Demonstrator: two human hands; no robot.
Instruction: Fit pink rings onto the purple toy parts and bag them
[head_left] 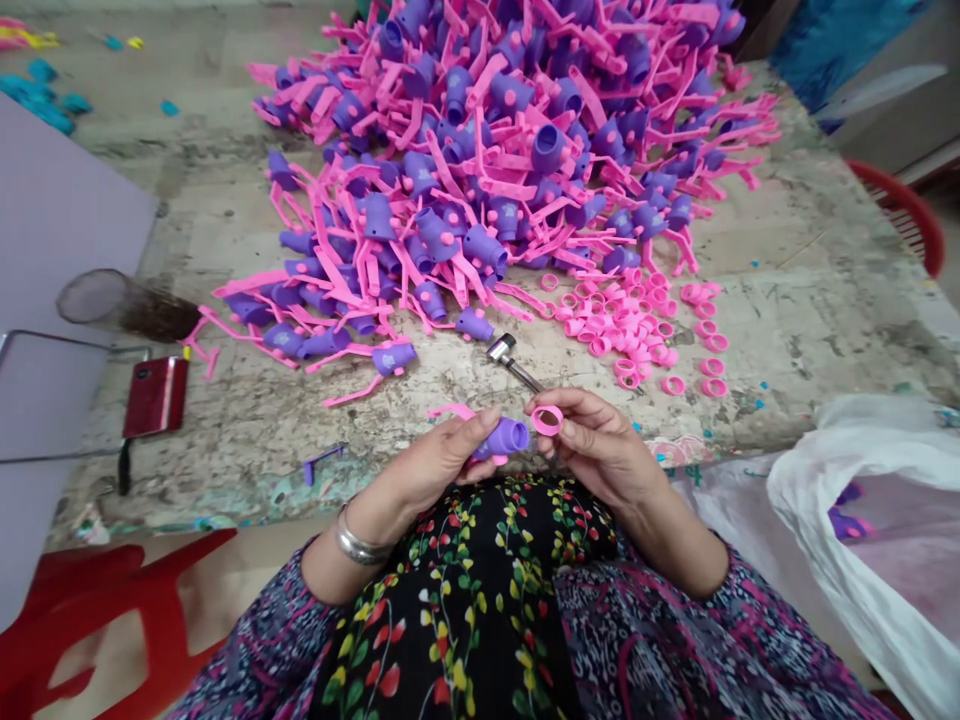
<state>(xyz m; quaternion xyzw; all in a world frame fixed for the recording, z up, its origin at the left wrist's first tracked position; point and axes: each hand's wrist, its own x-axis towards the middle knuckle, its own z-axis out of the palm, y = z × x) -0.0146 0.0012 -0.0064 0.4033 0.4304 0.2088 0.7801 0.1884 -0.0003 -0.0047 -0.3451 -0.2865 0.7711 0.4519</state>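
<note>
Our left hand (442, 452) grips a purple cup-shaped piece (501, 438); our right hand (604, 445) pinches a pink ring (547, 420) just beside its open end, not yet on. Beyond the grip lie loose rings (626, 320) and a large heap (465, 185), so we judge much is left. To the right, a white bag (795, 470) holds a few purple pieces (847, 524), perhaps finished.

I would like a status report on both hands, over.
Left hand: holding purple-pink part. Right hand: pinching pink ring, not yet on part. Hammer-like tool lies close beyond right hand.
</note>
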